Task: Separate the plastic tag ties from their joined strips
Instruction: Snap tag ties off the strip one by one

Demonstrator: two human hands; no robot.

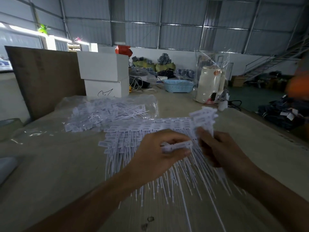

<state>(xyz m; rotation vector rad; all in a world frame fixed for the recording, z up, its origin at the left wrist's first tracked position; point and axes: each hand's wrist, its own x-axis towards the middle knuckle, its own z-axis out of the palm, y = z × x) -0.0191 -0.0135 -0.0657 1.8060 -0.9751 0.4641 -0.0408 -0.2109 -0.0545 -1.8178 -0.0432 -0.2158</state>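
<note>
From the head view, both hands work over a pile of white ties (150, 131) spread on the counter (50, 173), tag ends away from the person, thin tails fanning toward them. The left hand (160, 153) has its fingers curled round a single strip (177, 145), pinching it flat between thumb and fingers just above the pile. The right hand (222, 151) is clenched on a bunch (204, 118) of ties that stands up from its fist, tags uppermost; that bunch is blurred, so I cannot count them. The two hands are close together, nearly touching.

Beyond the pile, toward the far left, a clear bag (108, 109) lies on the counter with more ties spilling from its mouth. Behind it two white boxes (103, 74) sit stacked, a brown board (43, 77) leaning beside them. Farther along the counter are a blue basket (178, 86) and a cream kettle (210, 84) wrapped in clear plastic.
</note>
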